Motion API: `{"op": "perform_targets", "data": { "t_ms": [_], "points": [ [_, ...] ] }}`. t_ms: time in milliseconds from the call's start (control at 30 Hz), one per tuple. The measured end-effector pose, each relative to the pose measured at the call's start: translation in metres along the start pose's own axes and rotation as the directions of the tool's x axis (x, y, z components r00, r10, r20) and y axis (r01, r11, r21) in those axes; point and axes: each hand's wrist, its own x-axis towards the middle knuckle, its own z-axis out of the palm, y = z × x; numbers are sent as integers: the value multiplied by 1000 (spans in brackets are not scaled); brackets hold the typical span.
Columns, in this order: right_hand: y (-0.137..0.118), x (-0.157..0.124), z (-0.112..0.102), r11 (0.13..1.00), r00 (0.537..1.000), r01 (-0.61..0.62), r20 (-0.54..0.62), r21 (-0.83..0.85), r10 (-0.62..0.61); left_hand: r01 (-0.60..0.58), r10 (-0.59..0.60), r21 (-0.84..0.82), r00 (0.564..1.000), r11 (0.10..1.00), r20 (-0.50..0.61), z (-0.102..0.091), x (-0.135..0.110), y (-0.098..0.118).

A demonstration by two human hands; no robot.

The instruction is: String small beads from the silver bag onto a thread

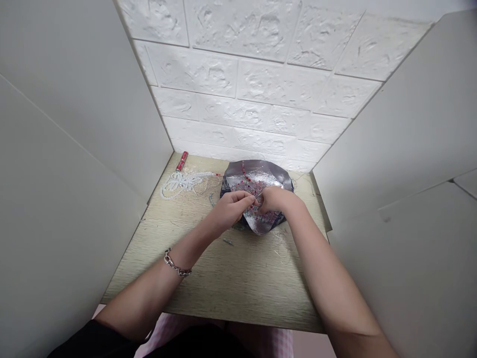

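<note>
A silver foil-lined pouch (261, 168), its sides folded outward, holds a heap of small pink, red and clear beads (242, 186). A string of red beads (245, 174) runs down over its back lining into the heap. At the left of the heap, my left hand (238, 203) has thumb and forefinger pinched together; what lies between them is too small to make out. My right hand (275, 199) reaches in from the right with curled fingers against the beads. Its fingertips are partly hidden, and a thin line, perhaps thread or wire, shows between the two hands.
Left of the pouch lie tangled white bead strands (188, 181) and a red cylindrical tube (182, 161). Loose thread (281, 246) and a small greenish strip (228, 241) lie on the wooden tabletop (238, 283). A white brick-patterned wall (257, 84) and grey side panels enclose it.
</note>
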Motion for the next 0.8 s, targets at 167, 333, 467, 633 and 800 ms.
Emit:
{"op": "perform_targets", "data": {
  "t_ms": [167, 333, 467, 633, 800],
  "points": [
    [1, 3, 0, 998, 992, -41, -119, 48, 47, -14, 14, -23, 1000, 1000, -2, 0, 1, -1],
    [6, 1, -2, 997, 996, -81, -40, -11, 80, -13, 13, -2, 1000, 1000, -3, 0, 0, -1],
    [10, 5, 1, 992, 993, -119, -14, -45, 119, -13, 13, 7, 1000, 1000, -7, 0, 0, -2],
    [9, 6, 2, 988, 989, -143, 14, -52, 144, -31, 31, -16, 999, 999, -31, 0, 0, -1],
    [4, -3, -4, 996, 995, -68, 81, 60, 63, -59, 57, -28, 997, 998, -56, -1, 0, 0]
  ]
}}
